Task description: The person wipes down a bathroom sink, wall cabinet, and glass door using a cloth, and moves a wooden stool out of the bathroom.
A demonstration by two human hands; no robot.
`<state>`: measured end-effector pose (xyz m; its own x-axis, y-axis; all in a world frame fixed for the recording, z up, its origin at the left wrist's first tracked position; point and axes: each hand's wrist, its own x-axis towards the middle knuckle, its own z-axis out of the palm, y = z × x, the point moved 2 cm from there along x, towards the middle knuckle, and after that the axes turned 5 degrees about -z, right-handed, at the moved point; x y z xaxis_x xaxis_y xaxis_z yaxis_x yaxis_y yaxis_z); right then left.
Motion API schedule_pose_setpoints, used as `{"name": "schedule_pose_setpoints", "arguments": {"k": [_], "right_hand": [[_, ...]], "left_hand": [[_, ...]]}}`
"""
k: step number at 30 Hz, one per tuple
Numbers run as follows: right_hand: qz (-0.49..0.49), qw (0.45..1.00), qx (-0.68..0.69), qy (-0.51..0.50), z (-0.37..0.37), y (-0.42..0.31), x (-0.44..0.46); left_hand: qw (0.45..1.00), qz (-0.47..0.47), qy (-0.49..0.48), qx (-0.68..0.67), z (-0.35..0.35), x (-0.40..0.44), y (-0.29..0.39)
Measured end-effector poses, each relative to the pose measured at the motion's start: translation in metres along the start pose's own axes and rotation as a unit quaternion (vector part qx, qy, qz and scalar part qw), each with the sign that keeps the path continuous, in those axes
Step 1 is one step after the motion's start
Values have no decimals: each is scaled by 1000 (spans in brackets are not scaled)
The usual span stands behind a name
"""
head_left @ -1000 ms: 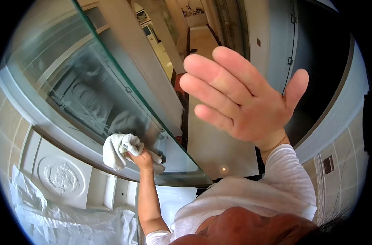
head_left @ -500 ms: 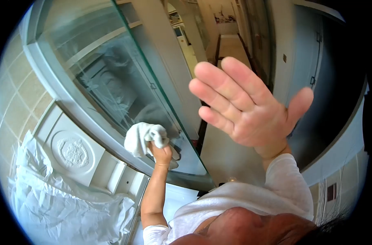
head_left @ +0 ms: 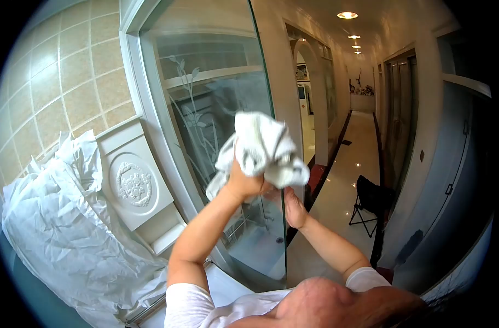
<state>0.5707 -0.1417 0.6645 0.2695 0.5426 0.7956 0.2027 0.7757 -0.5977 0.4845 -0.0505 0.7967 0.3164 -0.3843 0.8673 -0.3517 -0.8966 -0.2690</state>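
My left hand (head_left: 247, 181) is closed around a bunched white cloth (head_left: 263, 143), held up in front of the glass panel (head_left: 222, 87). The cloth covers part of the panel and its edge. My right hand (head_left: 295, 210) is at the panel's green-tinted vertical edge, just below the cloth. Its fingers are mostly hidden behind the cloth and the glass, so their grip does not show. Etched plant stems and leaves (head_left: 193, 117) decorate the glass.
Left of the panel's pale frame (head_left: 133, 65) is a white board with a round relief (head_left: 134, 183). Crumpled white sheeting (head_left: 74, 229) hangs beside it, below beige wall tiles (head_left: 50, 93). To the right, a black folding chair (head_left: 370, 199) stands in a long hallway with a shiny floor (head_left: 342, 169).
The view has tilted up and turned toward the hallway. My left hand has raised the cloth along the glass. My right hand, earlier spread open in the air, has come to the panel's edge.
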Motion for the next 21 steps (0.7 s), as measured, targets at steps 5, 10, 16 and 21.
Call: {"name": "schedule_pose_setpoints", "arguments": {"k": [5, 10, 16, 21], "right_hand": [[5, 1000, 0, 5, 23, -20, 2], [-15, 999, -23, 28, 27, -20, 1], [-28, 995, -71, 71, 34, -21, 0], [-32, 992, -87, 82, 33, -14, -2]], "left_hand": [[993, 66, 97, -14, -35, 90, -16], [967, 146, 202, 43, -63, 168, -40], [943, 99, 307, 84, -98, 226, -100], [916, -66, 382, 104, -169, 289, -132]]}}
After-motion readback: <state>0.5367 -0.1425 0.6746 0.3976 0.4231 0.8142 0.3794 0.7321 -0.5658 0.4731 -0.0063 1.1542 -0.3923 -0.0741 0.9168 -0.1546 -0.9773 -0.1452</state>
